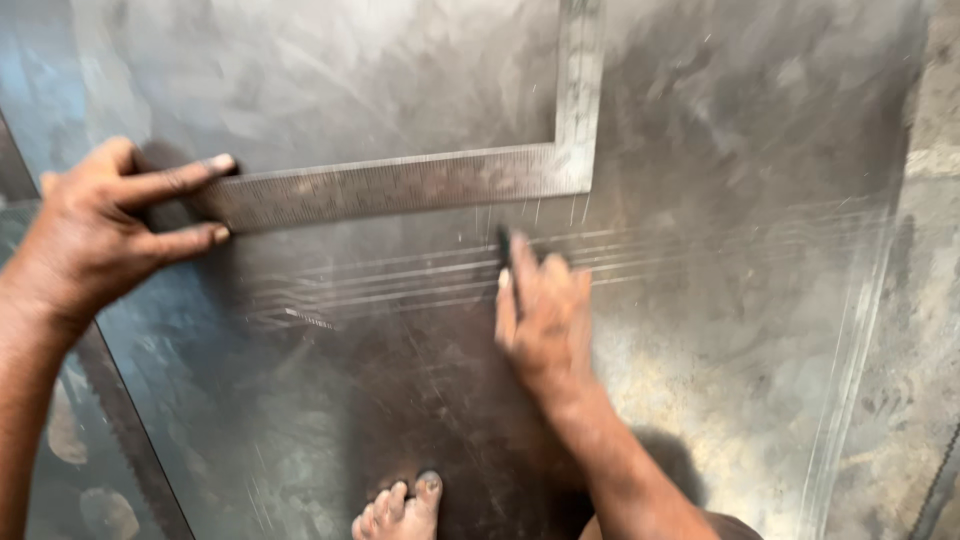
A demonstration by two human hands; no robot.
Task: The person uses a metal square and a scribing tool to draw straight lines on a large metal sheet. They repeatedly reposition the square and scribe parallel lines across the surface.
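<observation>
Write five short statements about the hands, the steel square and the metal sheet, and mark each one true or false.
1. The left hand presses its fingertips on one end of the steel square. True.
2. The right hand is empty. False: it holds a thin dark marking tool with its tip just below the square's edge.
3. The square lies on a wooden board. False: it lies on a grey metal sheet.
4. Several scratched lines run across the sheet below the square. True.
5. A bare foot stands on the sheet at the bottom of the view. True.
</observation>
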